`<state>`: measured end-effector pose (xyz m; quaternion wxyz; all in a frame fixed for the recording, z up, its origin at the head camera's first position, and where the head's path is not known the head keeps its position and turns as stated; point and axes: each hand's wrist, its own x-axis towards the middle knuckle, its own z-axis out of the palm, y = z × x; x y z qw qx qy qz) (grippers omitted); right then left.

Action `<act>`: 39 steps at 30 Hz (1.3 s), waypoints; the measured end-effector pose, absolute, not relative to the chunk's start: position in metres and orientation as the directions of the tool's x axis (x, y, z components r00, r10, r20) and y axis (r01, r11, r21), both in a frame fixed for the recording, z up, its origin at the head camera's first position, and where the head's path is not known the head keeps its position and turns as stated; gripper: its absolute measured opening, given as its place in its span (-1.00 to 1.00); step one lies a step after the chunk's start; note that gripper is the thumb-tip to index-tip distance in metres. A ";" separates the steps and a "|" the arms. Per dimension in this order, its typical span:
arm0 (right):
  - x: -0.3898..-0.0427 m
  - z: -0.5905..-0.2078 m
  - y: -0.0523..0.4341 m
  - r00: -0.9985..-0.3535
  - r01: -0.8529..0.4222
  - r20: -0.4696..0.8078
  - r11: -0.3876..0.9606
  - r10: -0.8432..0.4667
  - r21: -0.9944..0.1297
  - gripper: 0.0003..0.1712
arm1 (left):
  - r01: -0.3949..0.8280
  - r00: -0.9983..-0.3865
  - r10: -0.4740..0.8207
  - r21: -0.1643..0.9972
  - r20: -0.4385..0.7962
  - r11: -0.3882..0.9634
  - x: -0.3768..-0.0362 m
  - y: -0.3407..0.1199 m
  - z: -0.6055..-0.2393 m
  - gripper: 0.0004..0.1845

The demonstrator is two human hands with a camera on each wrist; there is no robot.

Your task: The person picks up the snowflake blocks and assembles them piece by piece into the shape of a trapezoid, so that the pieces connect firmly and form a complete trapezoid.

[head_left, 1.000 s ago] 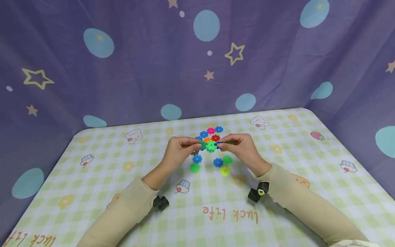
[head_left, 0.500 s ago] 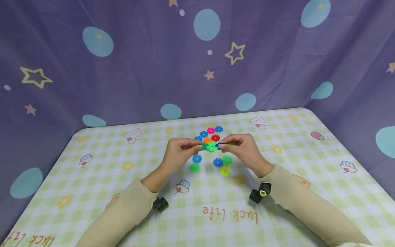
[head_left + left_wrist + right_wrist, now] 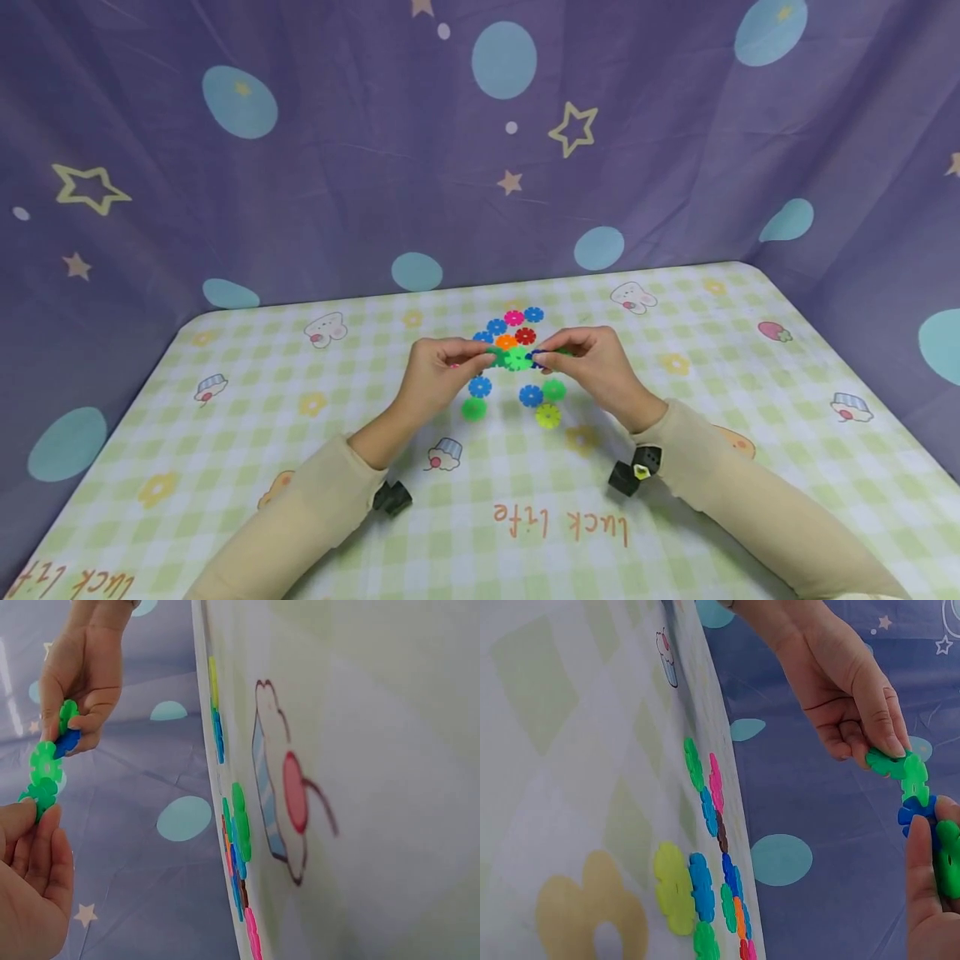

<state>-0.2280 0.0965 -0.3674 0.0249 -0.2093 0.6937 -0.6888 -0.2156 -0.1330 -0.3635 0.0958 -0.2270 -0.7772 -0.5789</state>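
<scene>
Above the table, both hands hold a short chain of interlocking snowflake discs. My left hand (image 3: 437, 375) pinches the darker green disc (image 3: 41, 793) at one end between thumb and fingers. Joined to it is a light green disc (image 3: 517, 358) in the middle of the chain. A dark blue disc (image 3: 915, 812) follows, pinched by the thumb and fingers of my right hand (image 3: 600, 367). Another green disc (image 3: 949, 859) sits beyond the blue one, partly covered by the right hand in the head view.
Several loose discs lie on the checked tablecloth (image 3: 360, 517) beneath and behind the hands, among them a yellow disc (image 3: 548, 416), a red disc (image 3: 526, 336) and a pink disc (image 3: 513, 318). Some are hidden by the hands. A purple curtain (image 3: 337, 167) hangs behind the table.
The left hand has shifted slightly to the right and covers more of the brown disc behind it. The light green disc has moved a little right. Both hands keep their pinch.
</scene>
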 end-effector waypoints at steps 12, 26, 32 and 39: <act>-0.227 -0.363 0.095 -0.882 -0.345 0.321 0.008 -0.345 -0.939 -0.88 | 0.454 -0.884 0.237 0.858 0.402 0.241 -0.215 -0.132 -0.363 -0.84; -0.230 -0.373 0.098 -0.885 -0.314 0.305 -0.031 -0.352 -0.949 -0.85 | 0.291 -0.951 0.172 0.933 0.257 0.211 -0.217 -0.127 -0.363 -0.79; -0.229 -0.370 0.097 -0.868 -0.339 0.280 0.077 -0.410 -0.938 -0.84 | 0.312 -0.941 0.205 0.926 0.270 0.212 -0.215 -0.126 -0.363 -0.80; -0.229 -0.367 0.096 -0.875 -0.304 0.232 0.108 -0.424 -0.947 -0.83 | 0.305 -0.941 0.211 0.931 0.263 0.202 -0.213 -0.119 -0.363 -0.86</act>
